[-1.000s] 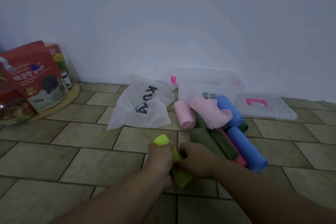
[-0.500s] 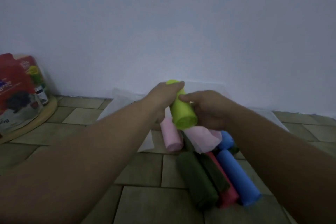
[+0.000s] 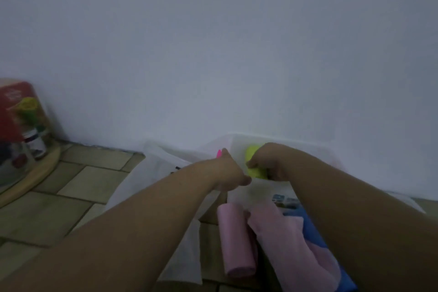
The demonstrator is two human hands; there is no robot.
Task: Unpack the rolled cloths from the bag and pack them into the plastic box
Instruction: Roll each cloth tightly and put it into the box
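**Lime roll held at the rim of the clear box**

Hands meet just right of the frame's centre, both forearms reaching up from the bottom edge. The right hand (image 3: 267, 161) is wrapped around a lime-green rolled cloth (image 3: 254, 162), fingers curled over its top and thumb underneath, holding it over the open plastic box (image 3: 239, 147). The box is translucent and stands against the white wall (image 3: 213, 42); how far down inside it the roll sits is hard to tell through the blur. The left hand (image 3: 231, 170) lies just left of the roll, at the box's near left corner beside a small pink clip (image 3: 219, 153); its fingers are bent, but whether they touch the roll or grip the box rim cannot be made out.

Below the hands, in the lower centre, a pale pink rolled cloth (image 3: 238, 242) lies on the tiled floor (image 3: 78, 187), with a looser pink cloth (image 3: 284, 244) just right of it and a blue rolled cloth (image 3: 315, 230) partly hidden under the right forearm. The white bag (image 3: 151, 173) is spread flat beneath the left forearm. At the left edge, red snack packets (image 3: 16, 111) and a small jar (image 3: 35, 143) stand on a round wooden tray (image 3: 40, 170).
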